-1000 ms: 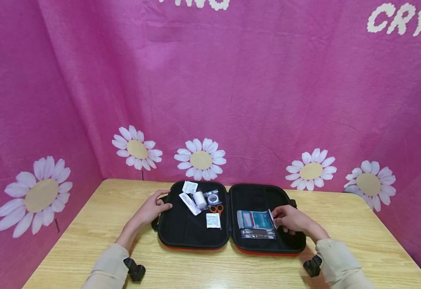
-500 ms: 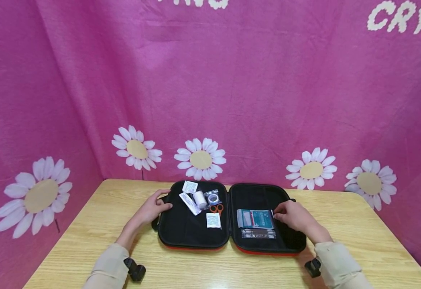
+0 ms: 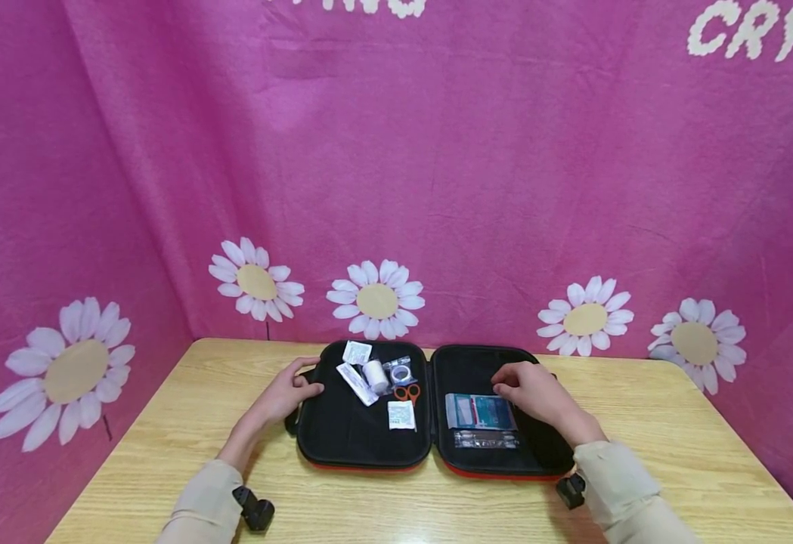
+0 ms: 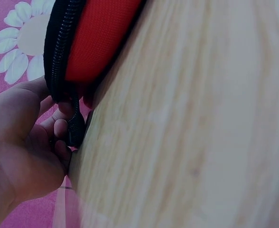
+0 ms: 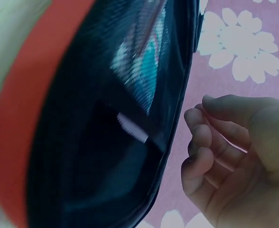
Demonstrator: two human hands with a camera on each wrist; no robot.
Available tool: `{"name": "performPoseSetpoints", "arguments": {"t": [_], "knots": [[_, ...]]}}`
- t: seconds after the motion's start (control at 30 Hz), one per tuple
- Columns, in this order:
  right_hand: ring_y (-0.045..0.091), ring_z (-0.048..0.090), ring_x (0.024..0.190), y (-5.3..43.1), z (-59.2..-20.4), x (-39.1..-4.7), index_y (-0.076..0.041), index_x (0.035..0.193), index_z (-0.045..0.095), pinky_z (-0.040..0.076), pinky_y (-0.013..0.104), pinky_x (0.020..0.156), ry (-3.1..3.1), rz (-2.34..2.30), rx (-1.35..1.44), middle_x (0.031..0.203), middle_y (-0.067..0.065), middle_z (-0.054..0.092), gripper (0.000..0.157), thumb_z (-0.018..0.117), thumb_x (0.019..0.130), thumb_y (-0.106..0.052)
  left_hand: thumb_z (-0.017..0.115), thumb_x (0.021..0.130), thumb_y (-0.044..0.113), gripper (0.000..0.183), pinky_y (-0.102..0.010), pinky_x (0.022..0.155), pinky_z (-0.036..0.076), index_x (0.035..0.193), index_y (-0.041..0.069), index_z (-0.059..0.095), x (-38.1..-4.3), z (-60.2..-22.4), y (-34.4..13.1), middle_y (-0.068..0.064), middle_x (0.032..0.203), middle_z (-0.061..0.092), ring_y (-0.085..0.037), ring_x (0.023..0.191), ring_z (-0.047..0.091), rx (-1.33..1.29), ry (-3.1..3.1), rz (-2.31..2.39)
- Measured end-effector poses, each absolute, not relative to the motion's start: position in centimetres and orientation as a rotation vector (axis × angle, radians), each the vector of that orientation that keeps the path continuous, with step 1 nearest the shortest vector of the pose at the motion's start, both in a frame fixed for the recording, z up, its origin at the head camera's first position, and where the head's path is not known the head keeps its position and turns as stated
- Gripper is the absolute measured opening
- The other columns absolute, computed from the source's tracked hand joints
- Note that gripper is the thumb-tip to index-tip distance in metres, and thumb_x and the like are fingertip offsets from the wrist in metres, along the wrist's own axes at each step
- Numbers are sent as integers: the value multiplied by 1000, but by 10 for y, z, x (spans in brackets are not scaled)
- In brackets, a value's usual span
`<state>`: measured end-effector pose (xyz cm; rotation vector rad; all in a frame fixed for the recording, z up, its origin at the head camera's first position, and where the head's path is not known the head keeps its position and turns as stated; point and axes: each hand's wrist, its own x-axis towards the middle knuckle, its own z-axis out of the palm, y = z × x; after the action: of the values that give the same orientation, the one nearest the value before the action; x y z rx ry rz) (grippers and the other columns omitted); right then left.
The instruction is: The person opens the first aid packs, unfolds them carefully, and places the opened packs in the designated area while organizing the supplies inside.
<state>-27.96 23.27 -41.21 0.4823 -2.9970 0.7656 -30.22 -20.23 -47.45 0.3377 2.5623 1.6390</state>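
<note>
A black first-aid case (image 3: 342,442) with a red shell lies unfolded on the table. My left hand (image 3: 290,393) grips its left rim, thumb over the edge; in the left wrist view my fingers curl beneath, by a black strap (image 4: 76,126). Above the right half hovers my right hand (image 3: 532,389), fingers loosely bent and holding nothing. Below its fingertips a teal and white packet (image 3: 481,412) sits in the right half's pocket, partly showing through mesh in the right wrist view. A narrow clear packet (image 3: 484,440) lies just in front of it.
The left half holds a white bandage roll (image 3: 374,375), a tape roll (image 3: 401,375), orange-handled scissors (image 3: 407,393), a long white packet (image 3: 357,384) and small white sachets (image 3: 401,415). Behind the wooden table (image 3: 396,510) hangs a pink curtain (image 3: 478,189) with daisies.
My right hand has let go of the teal packet's right edge, risen and shifted left over the packet, which now lies flat. My left hand has stayed on the rim.
</note>
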Motion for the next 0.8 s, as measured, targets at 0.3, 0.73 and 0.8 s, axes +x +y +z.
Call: {"name": "performPoseSetpoints", "arguments": {"t": [0.3,0.73,0.8], "knots": [[10,62,75,204,-403,-285,-5,100,74,54,34,71,-2973,725,567,88,3,74,14,68,91,-13,66,92,8,58,-22,53,34,144,-3,42,-302,-477,-204,3,62,47,-6,54,40,323,2538,1670],[7,61,73,174,-396,-290,-6,102,75,53,32,70,-2954,727,644,86,0,74,15,68,91,-13,65,93,9,57,-23,53,34,144,-3,42,-303,-474,-203,2,63,47,-7,54,40,320,2552,1656],[8,61,74,170,-396,-292,-6,102,75,53,32,72,-2946,720,661,87,0,74,15,67,91,-13,65,93,9,57,-23,53,34,144,-3,42,-303,-474,-203,2,63,47,-7,54,40,320,2553,1653]]}}
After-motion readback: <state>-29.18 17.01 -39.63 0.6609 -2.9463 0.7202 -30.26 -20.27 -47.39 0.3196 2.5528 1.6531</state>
